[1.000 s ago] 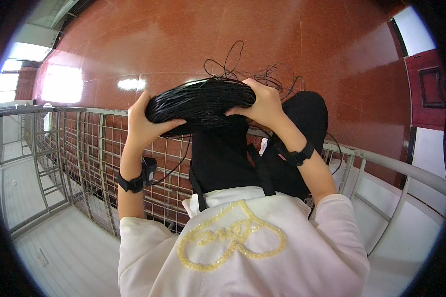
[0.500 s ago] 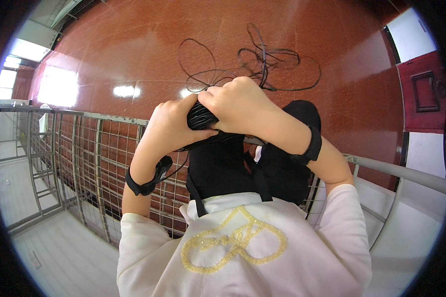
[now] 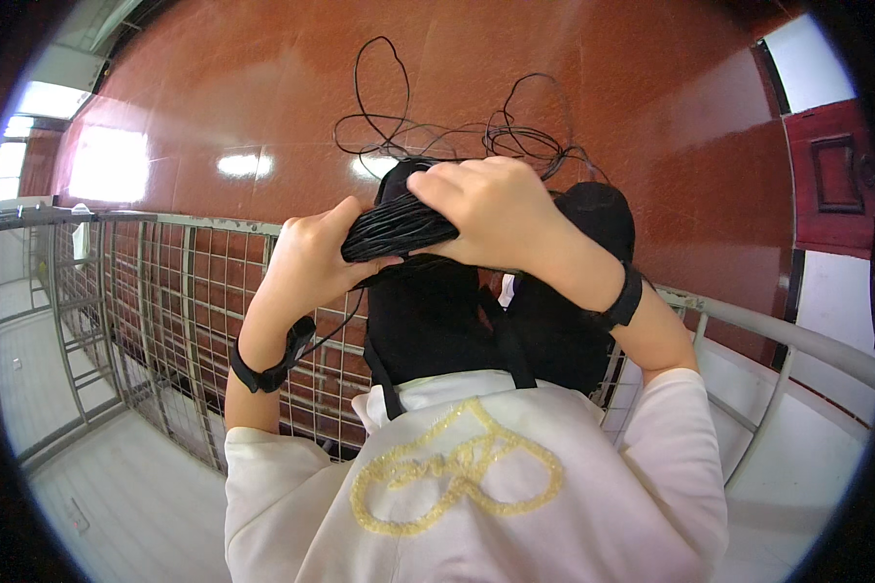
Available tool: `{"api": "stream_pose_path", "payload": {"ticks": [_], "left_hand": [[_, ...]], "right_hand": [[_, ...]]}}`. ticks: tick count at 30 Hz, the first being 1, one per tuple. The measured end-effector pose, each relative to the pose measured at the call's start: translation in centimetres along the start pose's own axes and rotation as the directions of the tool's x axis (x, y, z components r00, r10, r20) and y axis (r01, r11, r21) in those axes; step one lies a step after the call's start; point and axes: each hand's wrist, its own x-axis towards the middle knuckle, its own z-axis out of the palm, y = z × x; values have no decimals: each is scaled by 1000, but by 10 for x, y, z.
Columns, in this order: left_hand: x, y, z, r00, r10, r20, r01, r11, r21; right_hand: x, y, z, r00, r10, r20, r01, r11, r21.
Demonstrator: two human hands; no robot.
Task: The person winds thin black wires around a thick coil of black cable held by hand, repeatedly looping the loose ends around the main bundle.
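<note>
A thick bundle of black cable [image 3: 399, 229] is stretched between my two hands above my lap, its many strands lying side by side. My left hand [image 3: 311, 248] grips its left end, thumb below and fingers over the top. Around the right end, my right hand [image 3: 486, 209] is closed, with fingers curled over the strands. Loose black cable [image 3: 384, 92] spreads in thin loops over the floor beyond my knees. Part of the bundle is hidden behind my fingers.
Reddish-brown tiled floor [image 3: 632, 126] extends ahead. A metal mesh frame [image 3: 204, 282] runs along my left, and a grey metal rail [image 3: 797, 340] is at my right. A dark red door [image 3: 831, 180] stands at the far right.
My hands have moved apart a little, so more of the bundle shows between them. The loose loops beyond my knees have shifted and changed shape, one now standing out farther left.
</note>
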Motion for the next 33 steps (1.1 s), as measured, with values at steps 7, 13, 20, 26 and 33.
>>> {"api": "stream_pose_path", "payload": {"ticks": [7,13,20,26,33], "left_hand": [[-12,-9,-1,996,-48,-77,36,988,-148],[-8,-4,-3,998,-40,-41,37,997,-69],[-7,-3,-2,998,-3,-64,0,999,-52],[-7,-7,0,999,-27,-42,26,999,-37],[-9,-4,1,999,-9,-43,9,1000,-4]], "right_hand": [[-35,27,29,978,142,-152,-128,987,101],[-46,33,39,954,214,-212,-178,968,178],[-56,40,46,944,280,-174,-223,931,288],[-60,42,54,923,352,-156,-281,893,351],[-65,43,56,909,395,-130,-335,881,333]]}}
